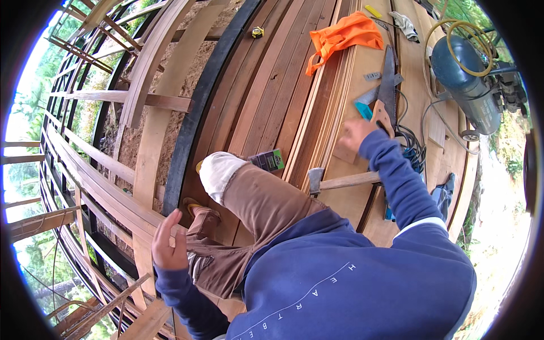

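Note:
My left hand is raised beside my knee at the wooden framing, fingers apart and holding nothing. My right hand is over the stacked boards with its fingers curled in; whatever they hold, if anything, is hidden. Close by its knuckles lies a handsaw with a wooden handle. A blue-handled try square rests against the saw. Below the hand is a small flat piece of wood. A hatchet-like tool with a wooden handle lies nearer me, its handle end passing under my right sleeve.
A green and purple box sits by my knee. A tape measure and orange cloth bag lie farther off. At right stand an air compressor with a yellow hose and coiled cables. Open framing drops away left.

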Motion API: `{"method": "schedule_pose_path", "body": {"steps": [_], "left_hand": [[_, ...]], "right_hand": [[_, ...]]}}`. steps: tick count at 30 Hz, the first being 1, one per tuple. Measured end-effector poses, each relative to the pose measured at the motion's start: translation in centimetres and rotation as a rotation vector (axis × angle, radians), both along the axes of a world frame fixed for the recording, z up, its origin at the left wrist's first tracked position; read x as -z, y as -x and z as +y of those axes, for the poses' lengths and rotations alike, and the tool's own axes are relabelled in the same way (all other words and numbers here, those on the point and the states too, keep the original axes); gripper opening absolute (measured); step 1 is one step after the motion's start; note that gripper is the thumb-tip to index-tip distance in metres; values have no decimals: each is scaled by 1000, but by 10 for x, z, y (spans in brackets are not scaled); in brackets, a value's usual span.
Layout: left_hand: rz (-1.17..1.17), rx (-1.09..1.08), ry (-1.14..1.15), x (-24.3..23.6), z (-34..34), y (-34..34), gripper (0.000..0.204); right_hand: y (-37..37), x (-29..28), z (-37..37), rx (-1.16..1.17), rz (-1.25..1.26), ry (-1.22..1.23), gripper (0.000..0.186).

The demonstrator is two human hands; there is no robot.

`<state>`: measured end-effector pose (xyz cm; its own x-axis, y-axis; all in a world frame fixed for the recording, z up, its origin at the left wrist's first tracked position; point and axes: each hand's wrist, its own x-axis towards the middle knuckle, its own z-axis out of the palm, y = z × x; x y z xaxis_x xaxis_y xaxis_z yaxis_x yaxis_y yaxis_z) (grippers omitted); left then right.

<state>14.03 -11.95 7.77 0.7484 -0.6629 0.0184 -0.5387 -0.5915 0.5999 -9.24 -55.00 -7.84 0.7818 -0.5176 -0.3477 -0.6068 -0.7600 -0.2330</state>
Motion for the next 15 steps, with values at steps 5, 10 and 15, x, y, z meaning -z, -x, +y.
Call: {"method": "schedule_pose_path", "body": {"steps": [5,10,15], "left_hand": [[-62,-152,-338,139,176,0,34],[-102,-304,-311,136,168,17,28],[-93,-325,-284,131,177,21,27]], "right_hand": [[-10,-8,77,-377,521,-140,45],[27,13,98,-249,424,-186,33],[44,-16,103,-241,518,-66,21]]}}
